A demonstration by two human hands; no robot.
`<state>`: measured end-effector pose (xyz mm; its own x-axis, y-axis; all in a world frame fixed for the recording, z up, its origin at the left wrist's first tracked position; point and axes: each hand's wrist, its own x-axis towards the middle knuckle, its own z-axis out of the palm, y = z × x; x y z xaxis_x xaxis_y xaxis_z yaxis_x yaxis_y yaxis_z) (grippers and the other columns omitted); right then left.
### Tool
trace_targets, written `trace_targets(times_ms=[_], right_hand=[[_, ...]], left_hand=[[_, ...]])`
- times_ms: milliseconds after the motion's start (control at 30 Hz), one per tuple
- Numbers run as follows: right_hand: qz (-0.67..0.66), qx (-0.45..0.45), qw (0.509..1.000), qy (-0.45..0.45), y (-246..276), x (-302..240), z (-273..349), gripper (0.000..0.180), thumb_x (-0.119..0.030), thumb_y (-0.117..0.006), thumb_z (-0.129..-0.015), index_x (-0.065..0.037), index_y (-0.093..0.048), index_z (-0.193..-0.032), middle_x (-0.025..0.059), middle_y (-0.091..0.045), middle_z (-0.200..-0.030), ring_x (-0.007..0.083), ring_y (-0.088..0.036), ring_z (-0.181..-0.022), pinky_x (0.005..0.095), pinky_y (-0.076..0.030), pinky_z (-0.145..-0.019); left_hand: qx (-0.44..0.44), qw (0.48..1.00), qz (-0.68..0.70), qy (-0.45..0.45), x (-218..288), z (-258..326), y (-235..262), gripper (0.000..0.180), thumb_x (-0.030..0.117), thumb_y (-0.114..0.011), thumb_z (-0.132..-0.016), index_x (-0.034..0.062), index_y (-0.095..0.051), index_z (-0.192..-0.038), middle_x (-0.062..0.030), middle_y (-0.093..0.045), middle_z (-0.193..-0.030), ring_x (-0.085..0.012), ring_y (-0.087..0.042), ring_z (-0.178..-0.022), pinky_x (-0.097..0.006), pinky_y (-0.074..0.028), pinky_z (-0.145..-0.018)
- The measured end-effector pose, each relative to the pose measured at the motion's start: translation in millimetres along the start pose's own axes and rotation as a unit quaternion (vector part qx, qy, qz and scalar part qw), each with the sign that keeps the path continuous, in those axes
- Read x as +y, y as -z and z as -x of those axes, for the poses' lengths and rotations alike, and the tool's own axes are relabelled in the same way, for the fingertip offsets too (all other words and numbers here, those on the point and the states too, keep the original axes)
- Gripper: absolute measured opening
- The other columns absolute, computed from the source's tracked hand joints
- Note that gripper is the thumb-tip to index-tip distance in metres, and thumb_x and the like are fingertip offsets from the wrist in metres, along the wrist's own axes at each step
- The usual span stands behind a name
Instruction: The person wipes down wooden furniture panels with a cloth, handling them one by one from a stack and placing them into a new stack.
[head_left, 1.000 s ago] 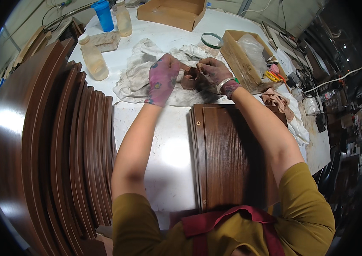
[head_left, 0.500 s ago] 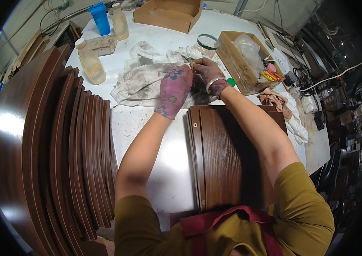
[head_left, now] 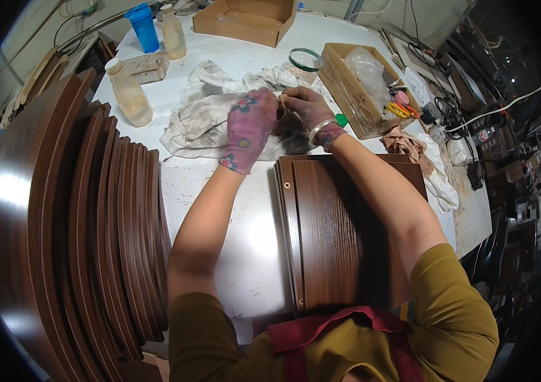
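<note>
My left hand (head_left: 249,124), in a pink flowered glove, is closed over the stained white cloth (head_left: 197,124) on the table. Close beside it is my right hand (head_left: 307,109), in a soiled glove with a bangle at the wrist, its fingers bent and pressed together. The fingertips of both meet around something small and brownish, mostly hidden and too small to name. Below the hands a dark smudged patch shows on the cloth. Nearer to me, under my right forearm, lies a stack of dark brown wood panels (head_left: 340,235) with small round holes near one edge.
Many brown panels (head_left: 85,242) stand on edge at the left. Behind are cloudy bottles (head_left: 131,95), a blue cup (head_left: 143,28), a block (head_left: 146,67) and a cardboard box (head_left: 245,22). A tape roll (head_left: 306,60), a tool box (head_left: 347,95) and a brown rag (head_left: 404,146) lie right.
My hands have drawn slightly apart, the left one shifting left, and more of the brownish thing between the fingertips shows. The whole view has shifted a little.
</note>
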<state>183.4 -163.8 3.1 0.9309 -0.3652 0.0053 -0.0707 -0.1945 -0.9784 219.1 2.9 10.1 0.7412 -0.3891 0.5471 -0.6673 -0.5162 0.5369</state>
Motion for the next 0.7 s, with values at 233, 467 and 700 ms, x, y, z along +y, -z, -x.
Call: trace_targets(times_ms=[233,467,700], right_hand=[[-0.066,-0.073,0.994,0.045,26,12,-16,0.026,-0.023,-0.064,-0.088,-0.007,-0.067,-0.109,0.0023,-0.064,-0.105,0.0176,-0.060,-0.096,0.0332,-0.049,-0.083],[-0.405,-0.180,0.888,-0.120,43,1,9,0.026,-0.022,-0.063,-0.090,-0.013,-0.062,-0.115,0.0005,-0.063,-0.104,0.0175,-0.059,-0.096,0.0355,-0.051,-0.086],[-0.443,-0.117,0.876,-0.149,49,12,22,0.028,-0.019,-0.061,-0.093,-0.012,-0.061,-0.120,0.0045,-0.063,-0.110,0.0206,-0.060,-0.102,0.0408,-0.052,-0.091]], left_hand=[[-0.043,0.996,-0.079,0.014,8,-2,-3,0.019,0.026,-0.056,-0.093,0.0110,-0.067,-0.098,-0.0108,-0.067,-0.097,-0.0305,-0.065,-0.089,-0.040,-0.052,-0.076],[0.000,0.997,-0.072,-0.036,2,-2,14,0.019,0.023,-0.058,-0.093,0.0085,-0.067,-0.101,-0.0107,-0.067,-0.098,-0.0305,-0.065,-0.089,-0.040,-0.052,-0.076],[-0.055,0.995,-0.071,-0.043,-2,-6,6,0.018,0.024,-0.060,-0.092,0.0117,-0.067,-0.101,-0.0103,-0.066,-0.097,-0.0300,-0.065,-0.089,-0.041,-0.052,-0.075]])
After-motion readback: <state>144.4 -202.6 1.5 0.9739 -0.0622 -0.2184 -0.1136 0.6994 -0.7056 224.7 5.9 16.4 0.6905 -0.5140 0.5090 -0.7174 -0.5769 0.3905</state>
